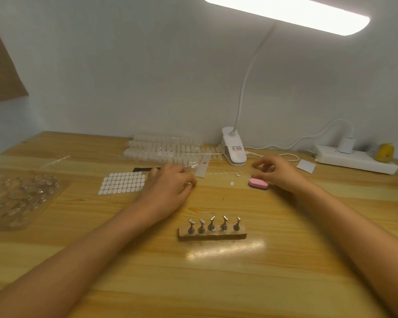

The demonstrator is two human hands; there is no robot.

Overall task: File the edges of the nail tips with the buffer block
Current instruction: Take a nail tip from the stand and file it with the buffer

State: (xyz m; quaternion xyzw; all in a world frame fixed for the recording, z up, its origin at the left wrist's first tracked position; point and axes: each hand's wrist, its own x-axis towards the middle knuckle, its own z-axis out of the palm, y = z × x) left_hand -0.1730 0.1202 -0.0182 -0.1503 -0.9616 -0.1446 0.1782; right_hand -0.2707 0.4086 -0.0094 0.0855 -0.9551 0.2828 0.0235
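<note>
My empty, loose right hand [278, 172] is by the buffer block [258, 183], which looks soft and light; I'd pinch its long sides.

- A pale, bare wall [147, 65] rises behind a wooden table [216, 283] with light, streaked grain.
- A brown panel [0, 72] hangs on the wall at far left, cut off by the frame.
- A white clip lamp [233, 148] stands at the table's back edge; its bent neck [248, 76] climbs to a lit bar head [296, 10] at top right.
- The lamp's glare [225, 249] shines on the tabletop.
- A white power strip [354, 159] lies at far right against the wall, with a plug [346, 144] in it and a white cable [308, 137] running towards the lamp.
</note>
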